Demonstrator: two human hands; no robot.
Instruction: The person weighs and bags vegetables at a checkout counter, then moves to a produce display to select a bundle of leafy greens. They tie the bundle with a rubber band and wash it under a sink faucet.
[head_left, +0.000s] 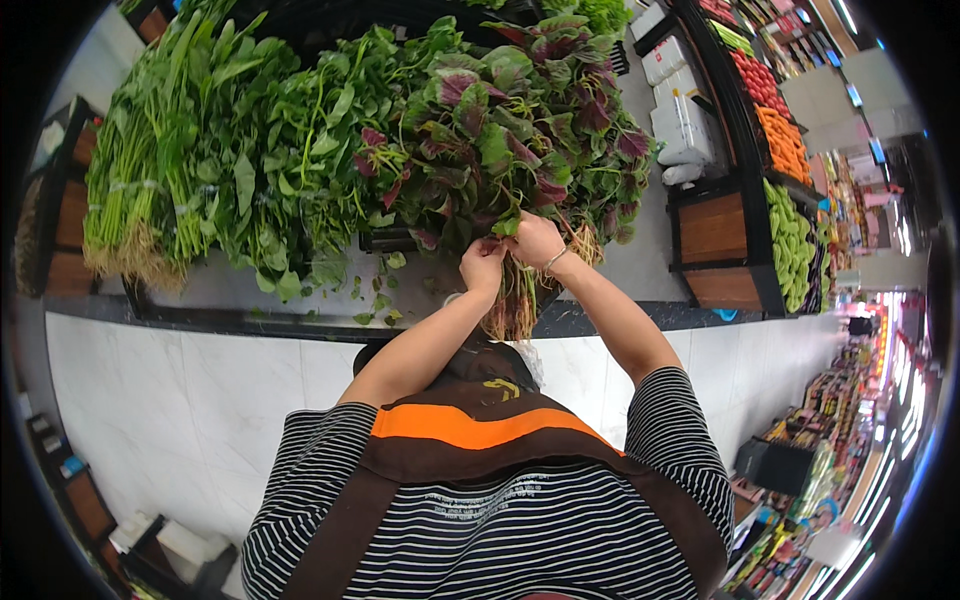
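In front of me lies a heap of red amaranth with purple and green leaves. My left hand and my right hand meet at the stems of one bunch, fingertips pinched together. The bunch's pinkish roots hang down between my forearms, over the counter's edge. A bracelet is on my right wrist. More rooted stems lie just right of that hand. What exactly the fingers pinch is hidden by them and by a leaf.
Leafy greens and rooted bundles with pale ties fill the display's left part. Loose leaves lie on the grey counter. To the right stand white foam boxes and a wooden-sided stand with carrots and green vegetables.
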